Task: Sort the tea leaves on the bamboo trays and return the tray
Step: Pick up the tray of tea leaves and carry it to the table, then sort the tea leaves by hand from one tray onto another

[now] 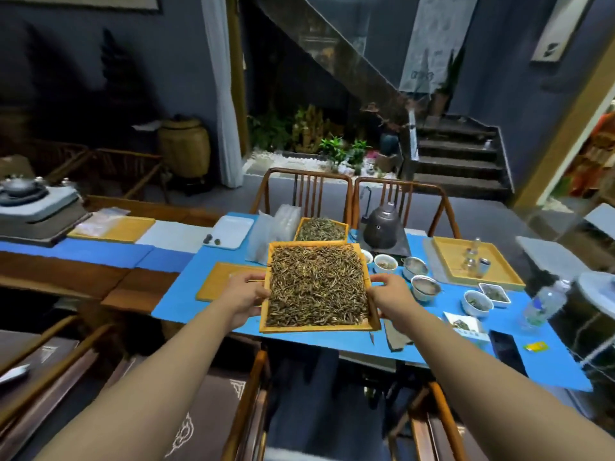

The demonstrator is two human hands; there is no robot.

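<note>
A square yellow bamboo tray (365,261) full of thin brown tea leaves (317,286) is held up above the long table with the blue mat (186,294). Its left edge is held by the left hand (244,294), with the thumb on top of the rim. Its right edge is held by the right hand (389,291) in the same way, so each grip is closed on the tray. Behind it, a second small bamboo tray of greener leaves (321,228) is seen on the table. A dark grey metal kettle (382,224) is seen just to the right of that one. Small white cups (426,287) are set on the mat to the right.
</note>
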